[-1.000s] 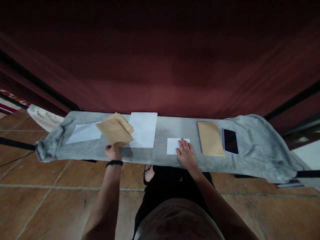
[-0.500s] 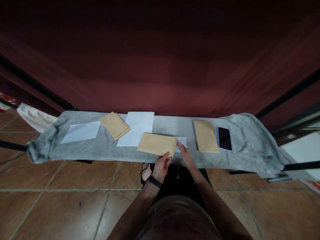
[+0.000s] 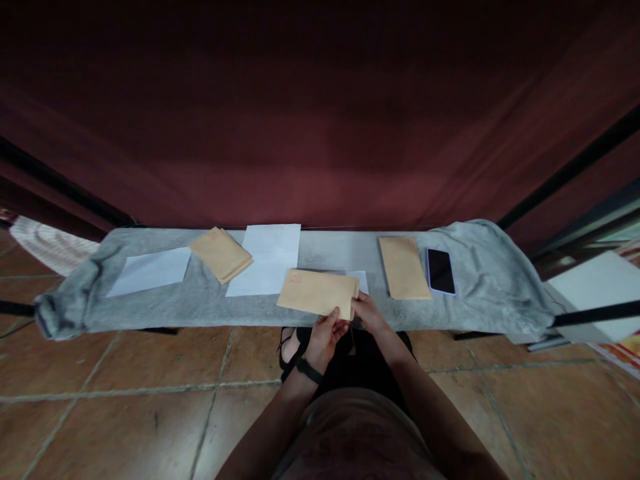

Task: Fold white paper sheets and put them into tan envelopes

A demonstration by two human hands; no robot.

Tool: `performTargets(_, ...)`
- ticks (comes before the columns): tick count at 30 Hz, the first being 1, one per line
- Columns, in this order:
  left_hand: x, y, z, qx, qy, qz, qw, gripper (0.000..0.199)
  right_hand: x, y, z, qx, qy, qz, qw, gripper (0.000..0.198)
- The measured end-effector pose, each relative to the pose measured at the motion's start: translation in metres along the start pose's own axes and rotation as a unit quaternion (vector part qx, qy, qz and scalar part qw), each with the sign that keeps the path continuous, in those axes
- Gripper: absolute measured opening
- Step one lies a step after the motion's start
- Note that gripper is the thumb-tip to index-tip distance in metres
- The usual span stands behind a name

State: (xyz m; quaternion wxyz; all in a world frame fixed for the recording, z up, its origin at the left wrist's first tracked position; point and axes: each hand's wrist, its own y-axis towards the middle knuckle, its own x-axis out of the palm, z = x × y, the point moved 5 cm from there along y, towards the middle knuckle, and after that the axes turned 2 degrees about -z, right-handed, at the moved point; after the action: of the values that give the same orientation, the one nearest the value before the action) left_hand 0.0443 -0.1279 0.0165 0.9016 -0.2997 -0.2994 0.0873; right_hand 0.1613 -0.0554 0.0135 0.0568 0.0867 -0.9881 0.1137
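Observation:
A brown paper envelope (image 3: 318,292) with a faint red print at its upper left is held over the front of the cloth-covered bench. My left hand (image 3: 326,333) pinches its lower edge, thumb on top. At the envelope's right end, my right hand (image 3: 367,312) has its fingers closed on the edge. Behind that end a white sheet (image 3: 361,276) shows in part; the rest is hidden. Left of the envelope lies a larger creased white paper (image 3: 273,257), partly covered by the envelope's left end.
A pile of brown envelopes (image 3: 221,255) lies to the left, with a folded white sheet (image 3: 150,271) beyond it. On the right are more brown envelopes (image 3: 404,268) and a phone (image 3: 441,271). Grey cloth (image 3: 480,287) covers the bench; a dark red curtain (image 3: 320,160) hangs behind.
The envelope has turned slightly, and its red print now shows. My right hand has moved from the white sheet's side to the envelope's right end. The view has shifted slightly.

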Motion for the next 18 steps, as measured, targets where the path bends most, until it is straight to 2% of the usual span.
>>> performTargets(2, 0.006, -0.006, -0.005, -0.002, 0.089, -0.037, 0.995, 0.036, -0.008, 0.002, -0.003, -0.025, -0.076, 0.029, 0.996, 0.03)
performTargets(3, 0.01, -0.008, -0.003, 0.02, 0.152, -0.055, 0.987, 0.036, -0.013, 0.003, -0.003, -0.033, -0.111, 0.046, 0.992, 0.027)
performTargets(4, 0.013, -0.01, 0.003, 0.067, 0.225, -0.063, 0.97, 0.034, -0.017, 0.003, -0.004, -0.039, -0.136, 0.058, 0.988, 0.026)
performTargets(5, 0.017, -0.013, 0.013, 0.135, 0.304, -0.062, 0.941, 0.029, -0.02, 0.003, -0.004, -0.045, -0.147, 0.063, 0.986, 0.025)
performTargets(6, 0.022, -0.016, 0.027, 0.22, 0.384, -0.05, 0.895, 0.024, -0.022, 0.003, -0.004, -0.05, -0.145, 0.058, 0.986, 0.025)
performTargets(7, 0.027, -0.019, 0.042, 0.306, 0.458, -0.034, 0.834, 0.031, -0.023, 0.003, -0.004, -0.056, -0.134, 0.046, 0.988, 0.027)
performTargets(8, 0.033, -0.021, 0.054, 0.366, 0.535, -0.037, 0.761, 0.055, -0.024, 0.002, -0.005, -0.061, -0.119, 0.032, 0.991, 0.027)
performTargets(10, 0.041, -0.018, 0.071, 0.414, 0.671, -0.056, 0.612, 0.092, -0.025, 0.0, -0.007, -0.068, -0.099, 0.007, 0.993, 0.026)
performTargets(11, 0.041, -0.013, 0.077, 0.418, 0.715, -0.06, 0.557, 0.105, -0.025, -0.001, -0.007, -0.068, -0.097, -0.003, 0.993, 0.024)
performTargets(13, 0.038, -0.005, 0.084, 0.412, 0.769, -0.078, 0.482, 0.117, -0.027, -0.002, -0.007, -0.059, -0.102, -0.021, 0.993, 0.022)
performTargets(15, 0.034, 0.001, 0.086, 0.409, 0.79, -0.096, 0.446, 0.121, -0.029, -0.003, -0.006, -0.047, -0.11, -0.036, 0.992, 0.022)
performTargets(16, 0.032, 0.003, 0.086, 0.411, 0.793, -0.103, 0.437, 0.12, -0.031, -0.003, -0.006, -0.047, -0.118, -0.037, 0.991, 0.022)
performTargets(18, 0.032, 0.003, 0.083, 0.419, 0.793, -0.111, 0.428, 0.116, -0.038, -0.005, -0.007, -0.067, -0.156, -0.001, 0.985, 0.021)
